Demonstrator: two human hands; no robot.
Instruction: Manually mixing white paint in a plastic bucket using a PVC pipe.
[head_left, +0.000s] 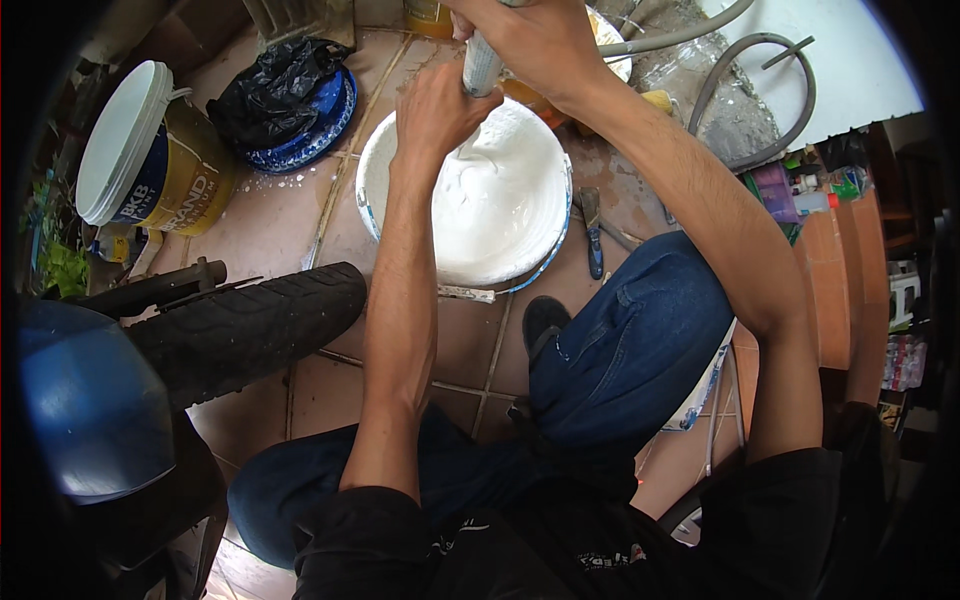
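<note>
A round bucket (372, 165) filled with thick white paint (505, 195) stands on the tiles before me, its surface swirled. Over its far rim rises a thick, whitish-grey pole (483, 66), tilted; its lower end is hidden behind my left hand. My left hand (437, 108) is closed round the lower part of the pole, above the bucket's far left side. Higher up, my right hand (540, 45) wraps the same pole near the picture's upper edge, its fingers partly hidden. A paint-stained scraper (592, 235) with a blue handle lies right of the bucket.
At left stand a yellow-and-blue bucket (190, 185) with a white rim and a blue lid (335, 130) under a black plastic bag (275, 95). A tyre (260, 325) reaches in below them. A grey hose (700, 95) curls over a white board (840, 60) at far right.
</note>
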